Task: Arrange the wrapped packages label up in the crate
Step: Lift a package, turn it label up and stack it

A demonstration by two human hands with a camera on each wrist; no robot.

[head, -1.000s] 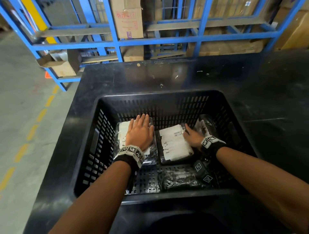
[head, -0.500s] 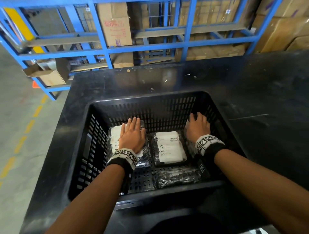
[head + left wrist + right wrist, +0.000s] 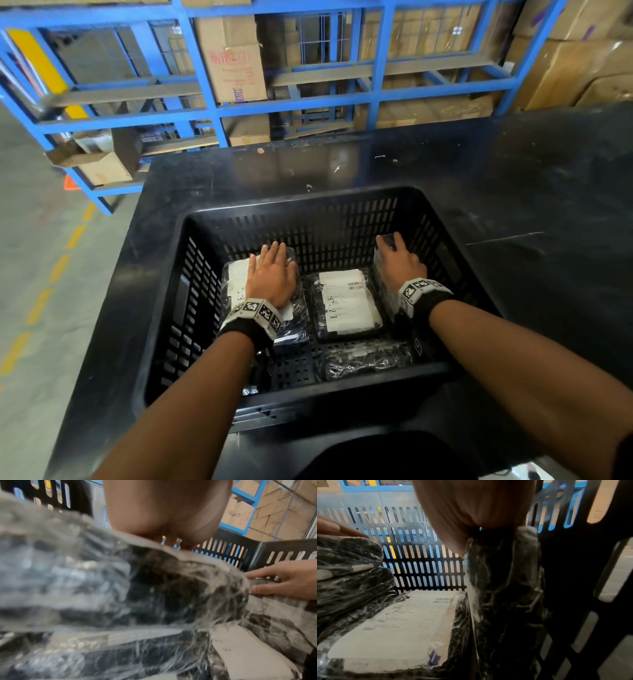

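Note:
A black slotted crate (image 3: 191, 308) stands on the black table and holds several plastic-wrapped dark packages. My left hand (image 3: 272, 274) lies flat, fingers straight, on the left package (image 3: 236, 277), whose white label faces up. The middle package (image 3: 346, 305) lies label up, and it also shows in the right wrist view (image 3: 399, 626). My right hand (image 3: 397, 262) grips the top edge of the right package (image 3: 383, 291), which stands on edge near the right wall (image 3: 505, 588). A fourth package (image 3: 366, 358) lies along the front wall, showing mostly dark wrap.
The black table (image 3: 513, 192) stretches to the right of and behind the crate. Blue metal racks (image 3: 212, 102) with cardboard boxes stand beyond it. The concrete floor with a dashed yellow line (image 3: 58, 267) lies to the left.
My right hand left the middle package, went to the package by the right wall and took hold of its top edge. My left hand stayed on the left package.

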